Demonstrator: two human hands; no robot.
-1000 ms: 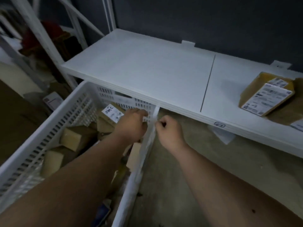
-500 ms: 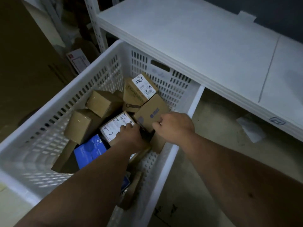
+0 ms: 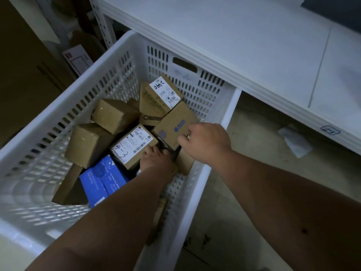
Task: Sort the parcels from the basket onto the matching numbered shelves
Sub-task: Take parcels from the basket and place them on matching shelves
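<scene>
Cardboard parcel in hand: brown carton with a blue printed logo, tilted, lying near the right wall of the white slotted plastic basket
Right hand: fingers curled over the near right edge of that logo carton, gripping it
Left hand: reaches down between the logo carton and the brown carton with a white label handwritten "4-3"; fingers touch that label's near corner, but whether they grip anything cannot be told
Far-wall parcel: brown carton with green lettering and a white barcode label, leaning at the basket's far wall under its handle slot
Plain cartons: two brown taped boxes, one behind the other, toward the left wall
Blue item: one flat blue printed box, near the basket's near left part, partly under the left forearm
Count: five brown cartons clearly seen, plus further brown pieces half hidden beneath them
Shelf: white board shelf above the basket's far edge, with a small handwritten tag on its front edge, too small to read
Floor: pale floor right of the basket with one white paper scrap
</scene>
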